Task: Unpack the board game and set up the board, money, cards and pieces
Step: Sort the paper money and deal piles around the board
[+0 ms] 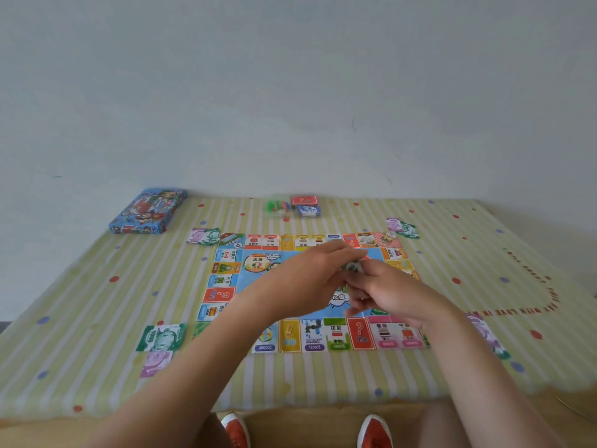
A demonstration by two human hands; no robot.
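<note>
The colourful game board (pixel 226 295) lies flat in the middle of the striped cloth. Above its centre my left hand (pixel 310 279) and my right hand (pixel 384 292) meet, both closed on a small greenish-white bundle (pixel 352 266), blurred and mostly hidden by my fingers. Paper money lies by the board's corners: green and purple notes at the near left (pixel 160 338), far left (pixel 203 236), far right (pixel 403 227) and near right (pixel 484 331). Behind the board sit a red card deck (pixel 303 200), a blue card deck (pixel 308 210) and a bag of small plastic pieces (pixel 277 206).
The blue game box (pixel 147 212) lies at the far left corner by the wall (pixel 290 92). The yellow striped cloth (pixel 80 312) with dots covers the whole surface. My red shoes (pixel 235 430) show below the near edge.
</note>
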